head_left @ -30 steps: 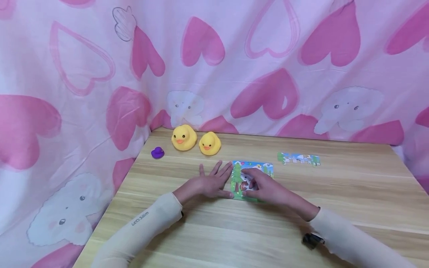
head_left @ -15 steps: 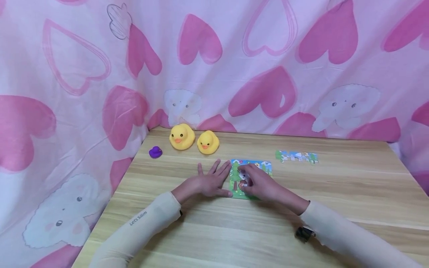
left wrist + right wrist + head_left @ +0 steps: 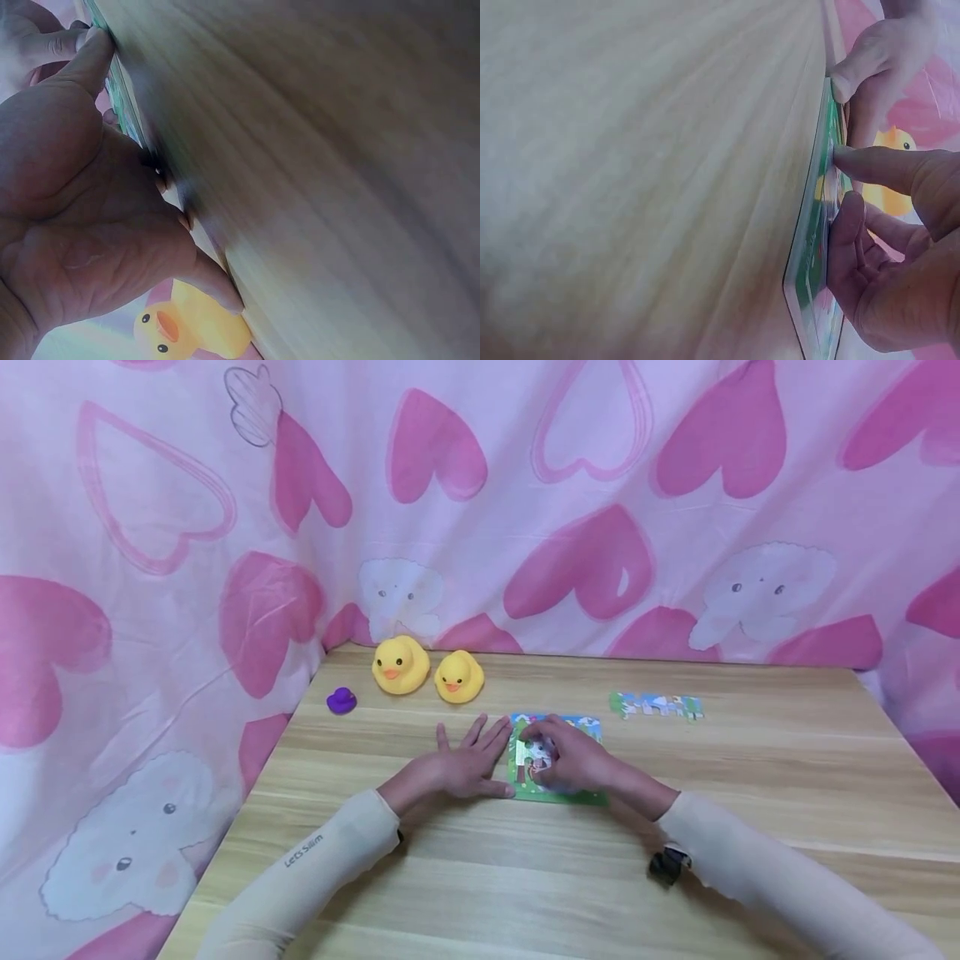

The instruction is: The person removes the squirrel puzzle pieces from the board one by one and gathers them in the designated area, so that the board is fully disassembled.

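A small jigsaw puzzle in a tray (image 3: 558, 797), with trees and a blue sky, lies flat near the middle of the table. My left hand (image 3: 468, 770) is spread on the wood at its left side. Its thumb touches the puzzle's near left corner. My right hand (image 3: 577, 758) bends over the puzzle, thumb and forefinger curled about pieces (image 3: 537, 753) in its left half. In the right wrist view the thumb tip (image 3: 842, 155) touches the puzzle surface, while other fingers are folded. The hand hides the puzzle's right part.
A joined strip of puzzle pieces (image 3: 657, 706) lies toward the back right. Two yellow rubber ducks (image 3: 401, 665) and a small purple duck (image 3: 342, 700) stand at the back left. A pink heart-patterned curtain (image 3: 577, 564) hangs behind the wooden table (image 3: 450, 877).
The right hand has shifted slightly left over the puzzle. A pale strip now shows among the puzzle's left pieces. The left hand keeps its place beside it; the head view has drifted a little.
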Demonstrator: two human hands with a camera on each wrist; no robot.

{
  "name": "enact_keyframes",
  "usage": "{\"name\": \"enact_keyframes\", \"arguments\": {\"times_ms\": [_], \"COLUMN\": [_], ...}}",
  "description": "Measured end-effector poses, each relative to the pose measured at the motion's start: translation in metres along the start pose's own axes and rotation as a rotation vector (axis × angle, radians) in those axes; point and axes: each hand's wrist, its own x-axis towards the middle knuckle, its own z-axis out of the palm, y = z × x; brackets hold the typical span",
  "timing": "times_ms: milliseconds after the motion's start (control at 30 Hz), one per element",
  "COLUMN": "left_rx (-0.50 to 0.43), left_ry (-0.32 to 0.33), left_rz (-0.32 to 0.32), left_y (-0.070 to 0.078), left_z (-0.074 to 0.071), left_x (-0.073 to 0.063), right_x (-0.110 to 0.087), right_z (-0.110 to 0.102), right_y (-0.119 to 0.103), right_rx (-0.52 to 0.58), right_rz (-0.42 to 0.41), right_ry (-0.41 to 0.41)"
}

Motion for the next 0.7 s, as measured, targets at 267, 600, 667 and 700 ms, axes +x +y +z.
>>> {"name": "enact_keyframes", "arguments": {"times_ms": [267, 600, 667, 700], "left_rx": [0.013, 0.02, 0.026, 0.025], "left_ry": [0.007, 0.012, 0.012, 0.011], "left_rz": [0.004, 0.005, 0.01, 0.011], "left_y": [0.0, 0.002, 0.002, 0.002], "left_z": [0.001, -0.001, -0.002, -0.003], "left_x": [-0.002, -0.003, -0.003, -0.003], "right_x": [0.01, 0.012, 0.012, 0.012], "right_z": [-0.003, -0.003, -0.003, -0.003], "right_y": [0.003, 0.003, 0.004, 0.005], "right_rx": [-0.024, 0.017, 0.025, 0.033], "right_rz": [-0.025, 0.026, 0.031, 0.031], "right_ry": [0.033, 0.041, 0.047, 0.046]}}
